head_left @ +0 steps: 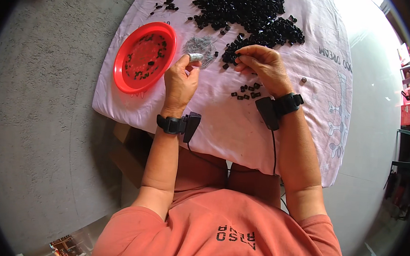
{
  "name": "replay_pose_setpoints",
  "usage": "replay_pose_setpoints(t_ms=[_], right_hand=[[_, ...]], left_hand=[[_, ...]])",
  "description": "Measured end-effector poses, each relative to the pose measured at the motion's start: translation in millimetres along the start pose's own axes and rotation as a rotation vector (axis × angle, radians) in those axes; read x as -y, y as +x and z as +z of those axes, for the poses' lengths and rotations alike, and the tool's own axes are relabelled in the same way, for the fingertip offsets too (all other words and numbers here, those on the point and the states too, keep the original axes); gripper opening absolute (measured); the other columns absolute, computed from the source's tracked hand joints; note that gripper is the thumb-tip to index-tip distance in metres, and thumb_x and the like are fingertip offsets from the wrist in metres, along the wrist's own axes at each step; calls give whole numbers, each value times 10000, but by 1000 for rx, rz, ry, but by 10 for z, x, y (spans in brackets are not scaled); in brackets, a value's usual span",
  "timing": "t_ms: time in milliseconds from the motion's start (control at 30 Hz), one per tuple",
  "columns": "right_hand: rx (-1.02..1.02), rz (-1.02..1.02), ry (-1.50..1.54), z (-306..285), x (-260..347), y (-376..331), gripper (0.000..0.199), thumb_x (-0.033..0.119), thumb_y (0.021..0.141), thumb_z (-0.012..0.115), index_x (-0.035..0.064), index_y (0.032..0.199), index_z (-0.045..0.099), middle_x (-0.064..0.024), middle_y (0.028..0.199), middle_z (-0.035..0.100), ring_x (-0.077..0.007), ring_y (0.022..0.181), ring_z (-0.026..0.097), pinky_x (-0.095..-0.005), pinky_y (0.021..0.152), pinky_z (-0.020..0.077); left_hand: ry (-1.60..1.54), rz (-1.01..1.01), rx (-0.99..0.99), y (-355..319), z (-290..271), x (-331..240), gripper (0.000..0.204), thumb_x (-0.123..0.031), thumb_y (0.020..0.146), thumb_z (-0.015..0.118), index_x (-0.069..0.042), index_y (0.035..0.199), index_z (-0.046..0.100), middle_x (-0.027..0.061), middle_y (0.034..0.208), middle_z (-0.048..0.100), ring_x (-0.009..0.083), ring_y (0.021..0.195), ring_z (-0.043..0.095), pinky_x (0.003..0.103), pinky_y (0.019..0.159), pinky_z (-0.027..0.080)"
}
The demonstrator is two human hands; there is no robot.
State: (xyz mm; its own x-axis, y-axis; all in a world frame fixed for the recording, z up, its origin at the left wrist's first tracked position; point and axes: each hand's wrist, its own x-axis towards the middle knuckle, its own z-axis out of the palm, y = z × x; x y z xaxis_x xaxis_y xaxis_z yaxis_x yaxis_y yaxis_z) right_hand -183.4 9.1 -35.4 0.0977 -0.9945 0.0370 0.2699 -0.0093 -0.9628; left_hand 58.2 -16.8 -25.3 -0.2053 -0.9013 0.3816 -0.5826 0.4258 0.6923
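My left hand (180,81) pinches a small silvery metal piece (195,57) between thumb and fingertips, above a grey heap of thin metal parts (202,46). My right hand (261,66) holds a small black plastic piece (237,58) at its fingertips, at the edge of a big pile of such black pieces (251,12). A few black pieces (247,92) lie loose on the cloth below my right hand. Both wrists carry black bands with dark sensor boxes.
A red round plate (144,57) with a few black pieces in it stands at the left of the table. The table is covered with a pale pink cloth (224,124). A small dark bit (304,80) lies right of my right hand. Grey concrete floor surrounds the table; shelves stand far right.
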Motion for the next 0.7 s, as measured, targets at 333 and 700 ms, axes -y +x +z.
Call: replay_pose_setpoints(t_ms=[333, 700], right_hand=[[14, -14, -15, 18, 27, -7, 168, 67, 965, 642, -13, 1102, 697, -85, 931, 733, -140, 812, 725, -237, 727, 590], [25, -24, -34, 25, 47, -11, 173, 65, 962, 648, -10, 1109, 697, -77, 923, 733, -132, 816, 723, -236, 729, 588]], left_hand=[[19, 26, 66, 5, -7, 56, 116, 7, 821, 630, -4, 931, 663, 160, 813, 712, 279, 724, 707, 357, 669, 532], [107, 52, 73, 99, -4, 58, 80, -1, 809, 630, 9, 888, 642, 186, 804, 699, 314, 739, 708, 373, 673, 539]])
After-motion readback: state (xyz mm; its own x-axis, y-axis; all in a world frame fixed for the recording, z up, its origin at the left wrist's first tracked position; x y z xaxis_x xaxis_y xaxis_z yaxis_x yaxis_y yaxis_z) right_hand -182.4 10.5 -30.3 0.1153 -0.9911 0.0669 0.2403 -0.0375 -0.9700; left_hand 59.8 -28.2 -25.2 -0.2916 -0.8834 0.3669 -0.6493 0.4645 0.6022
